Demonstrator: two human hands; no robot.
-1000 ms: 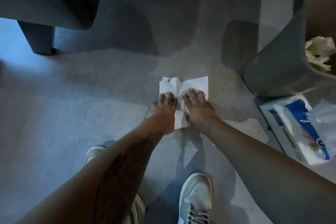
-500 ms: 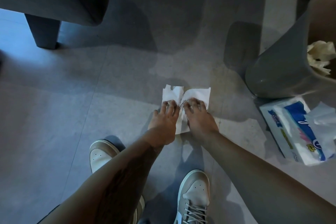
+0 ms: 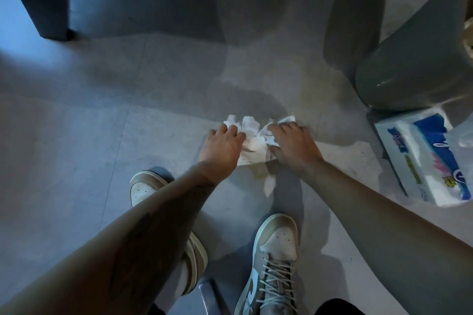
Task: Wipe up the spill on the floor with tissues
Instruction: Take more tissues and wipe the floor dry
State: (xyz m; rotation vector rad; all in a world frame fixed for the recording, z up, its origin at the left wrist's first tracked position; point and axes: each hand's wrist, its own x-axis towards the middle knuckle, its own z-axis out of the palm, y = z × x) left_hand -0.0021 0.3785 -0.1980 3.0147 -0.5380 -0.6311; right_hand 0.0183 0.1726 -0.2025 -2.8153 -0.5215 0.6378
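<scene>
White tissues [image 3: 252, 139] lie bunched and crumpled on the grey tiled floor in the middle of the head view. My left hand [image 3: 222, 149] presses on their left side with the fingers curled into the paper. My right hand [image 3: 291, 147] grips their right side, fingers closed over a crumpled edge. A faint yellowish wet mark [image 3: 258, 172] shows on the tile just below the tissues, between my hands. A small white scrap [image 3: 269, 186] lies on the floor below it.
A grey waste bin [image 3: 409, 64] stands at the right with used tissue inside. A blue and white tissue pack [image 3: 425, 158] lies on the floor beside it. A dark furniture leg [image 3: 41, 5] is at the top left. My two shoes [image 3: 275, 258] are planted below the tissues.
The flat tissues have been gathered into a crumpled bunch. Both hands have drawn back toward my feet and spread slightly apart, curling into the paper.
</scene>
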